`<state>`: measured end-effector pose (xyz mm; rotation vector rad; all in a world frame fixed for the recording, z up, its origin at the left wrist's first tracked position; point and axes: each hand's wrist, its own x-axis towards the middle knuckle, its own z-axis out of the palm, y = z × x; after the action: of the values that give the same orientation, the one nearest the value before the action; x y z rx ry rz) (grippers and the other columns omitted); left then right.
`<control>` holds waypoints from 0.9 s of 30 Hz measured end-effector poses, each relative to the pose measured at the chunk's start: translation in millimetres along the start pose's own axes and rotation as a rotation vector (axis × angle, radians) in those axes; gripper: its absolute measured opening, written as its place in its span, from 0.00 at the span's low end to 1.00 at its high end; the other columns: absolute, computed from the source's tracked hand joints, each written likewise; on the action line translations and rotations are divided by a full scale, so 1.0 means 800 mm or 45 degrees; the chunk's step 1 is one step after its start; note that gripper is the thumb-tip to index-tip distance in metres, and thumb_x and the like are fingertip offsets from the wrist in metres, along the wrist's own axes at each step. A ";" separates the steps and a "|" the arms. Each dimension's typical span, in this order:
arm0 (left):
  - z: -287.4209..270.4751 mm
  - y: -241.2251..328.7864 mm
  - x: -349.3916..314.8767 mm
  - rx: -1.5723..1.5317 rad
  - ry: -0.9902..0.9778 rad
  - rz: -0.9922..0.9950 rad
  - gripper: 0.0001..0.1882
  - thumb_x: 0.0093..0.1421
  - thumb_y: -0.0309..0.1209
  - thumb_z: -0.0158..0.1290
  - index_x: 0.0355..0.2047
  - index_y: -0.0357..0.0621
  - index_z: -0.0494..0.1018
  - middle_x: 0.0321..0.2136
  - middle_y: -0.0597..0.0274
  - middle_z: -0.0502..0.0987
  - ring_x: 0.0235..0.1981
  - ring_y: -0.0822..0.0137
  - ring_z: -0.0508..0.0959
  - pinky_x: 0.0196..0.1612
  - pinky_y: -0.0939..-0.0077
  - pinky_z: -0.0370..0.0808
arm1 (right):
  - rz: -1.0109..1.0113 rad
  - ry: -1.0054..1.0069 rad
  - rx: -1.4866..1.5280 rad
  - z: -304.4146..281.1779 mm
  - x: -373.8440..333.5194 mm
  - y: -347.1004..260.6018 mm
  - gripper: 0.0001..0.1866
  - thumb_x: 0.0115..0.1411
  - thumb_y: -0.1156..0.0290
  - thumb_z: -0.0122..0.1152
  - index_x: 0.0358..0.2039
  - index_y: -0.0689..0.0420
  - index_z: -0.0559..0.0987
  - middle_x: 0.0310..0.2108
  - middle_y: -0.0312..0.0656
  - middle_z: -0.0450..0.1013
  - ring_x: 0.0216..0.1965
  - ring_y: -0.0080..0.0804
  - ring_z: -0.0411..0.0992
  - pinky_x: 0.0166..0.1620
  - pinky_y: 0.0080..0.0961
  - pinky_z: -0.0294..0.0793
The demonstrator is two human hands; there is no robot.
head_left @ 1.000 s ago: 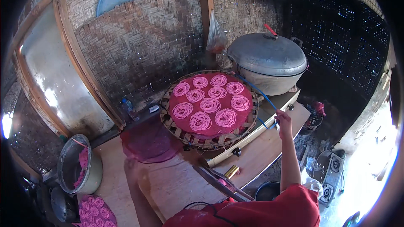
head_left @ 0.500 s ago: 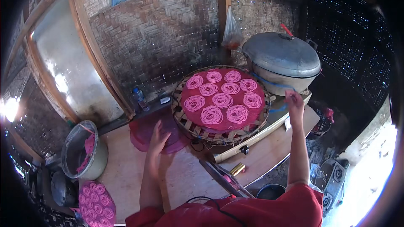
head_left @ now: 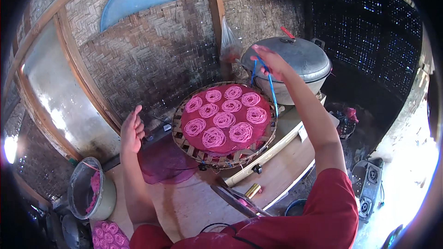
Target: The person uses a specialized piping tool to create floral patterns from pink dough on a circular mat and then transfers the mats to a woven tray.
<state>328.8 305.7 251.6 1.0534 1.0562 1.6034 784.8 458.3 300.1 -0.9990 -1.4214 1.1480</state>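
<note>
Blue cord (head_left: 273, 93) is looping down from the right hand (head_left: 271, 63), whose grip is pinching it near the woven basket (head_left: 237, 161); pink coils (head_left: 224, 120) are lying on red cloth (head_left: 236, 148) atop the basket, while the left hand (head_left: 132, 131) is hovering, grip loosely spread

The left forearm (head_left: 135, 184) rises nearly upright from the lower edge of the head view, its wrist fairly straight, and the left hand (head_left: 131, 134) is lifted free and loosely spread, one fingertip reaching above the others, which bend inward toward the body's midline. The right forearm (head_left: 311, 110) slants up and leftward from a gently bent elbow (head_left: 328, 147), reaching farther forward, and the right hand (head_left: 273, 64), well apart from the left and higher in view, points its fingers left in a hooking grip.
</note>
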 end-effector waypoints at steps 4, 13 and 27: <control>0.027 0.042 0.023 0.067 -0.020 0.130 0.19 0.67 0.38 0.40 0.54 0.43 0.66 0.17 0.79 0.54 0.14 0.85 0.52 0.14 0.89 0.47 | 0.020 -0.146 0.022 -0.009 0.004 -0.006 0.32 0.62 0.42 0.44 0.59 0.51 0.62 0.46 0.39 0.70 0.14 0.14 0.52 0.16 0.12 0.51; 0.034 0.061 0.058 0.094 0.003 0.206 0.19 0.67 0.35 0.40 0.54 0.39 0.65 0.17 0.79 0.54 0.14 0.85 0.51 0.13 0.89 0.48 | -0.110 -0.098 0.028 -0.001 0.003 -0.031 0.32 0.63 0.42 0.41 0.58 0.52 0.63 0.46 0.44 0.71 0.12 0.13 0.49 0.15 0.12 0.50; -0.073 0.174 -0.010 0.437 0.296 0.325 0.20 0.67 0.34 0.38 0.55 0.36 0.64 0.17 0.80 0.52 0.13 0.86 0.49 0.10 0.91 0.46 | -0.395 -0.699 0.240 0.148 -0.130 -0.117 0.42 0.60 0.34 0.35 0.63 0.56 0.55 0.56 0.60 0.60 0.18 0.25 0.70 0.22 0.19 0.70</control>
<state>243.5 258.3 367.1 1.2914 1.4375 1.8226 682.2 321.8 366.1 -0.3169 -1.7779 1.3457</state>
